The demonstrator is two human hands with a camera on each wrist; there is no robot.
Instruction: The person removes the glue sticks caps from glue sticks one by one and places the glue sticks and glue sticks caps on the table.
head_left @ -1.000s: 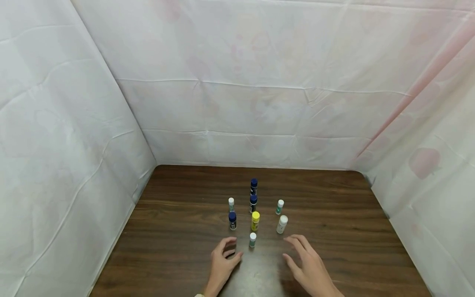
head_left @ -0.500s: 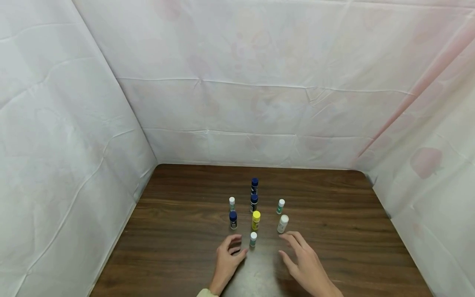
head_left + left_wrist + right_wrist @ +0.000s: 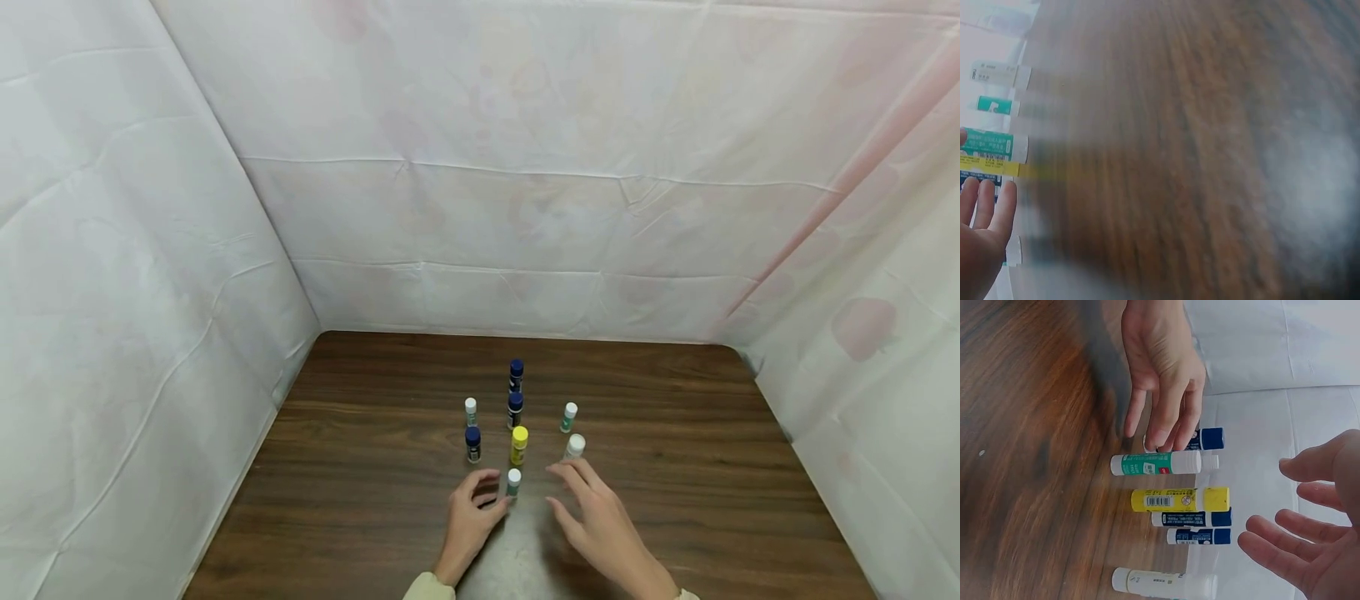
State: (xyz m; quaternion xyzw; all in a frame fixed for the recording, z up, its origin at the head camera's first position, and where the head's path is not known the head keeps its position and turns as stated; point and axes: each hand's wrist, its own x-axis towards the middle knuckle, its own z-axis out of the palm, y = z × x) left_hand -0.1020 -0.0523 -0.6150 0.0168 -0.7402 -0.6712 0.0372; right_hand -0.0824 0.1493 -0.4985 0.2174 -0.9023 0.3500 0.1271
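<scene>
In the head view my left hand (image 3: 472, 517) is just left of the nearest glue stick (image 3: 513, 483), green with a white cap. Its fingers are loosely bent, and the fingertips come up close beside that stick; I cannot tell whether they touch. My right hand (image 3: 600, 525) stands apart to the right, fingers spread, with nothing held. Its fingers partly cover a white glue stick (image 3: 575, 446). Behind the front stick stands a yellow glue stick (image 3: 518, 447). The right wrist view shows the green glue stick (image 3: 1154, 464) upright beside the left fingertips.
Farther back stand two dark blue glue sticks (image 3: 515, 412) in line. On the left are another blue glue stick (image 3: 473, 446) and a small white-capped one (image 3: 471, 412); a green one (image 3: 568, 418) is at right. White cloth (image 3: 487, 217) walls surround the brown table (image 3: 360, 467).
My left hand has moved right, up to the front glue stick. My right hand has shifted left and slightly forward, now partly covering the white stick. The glue sticks keep their places.
</scene>
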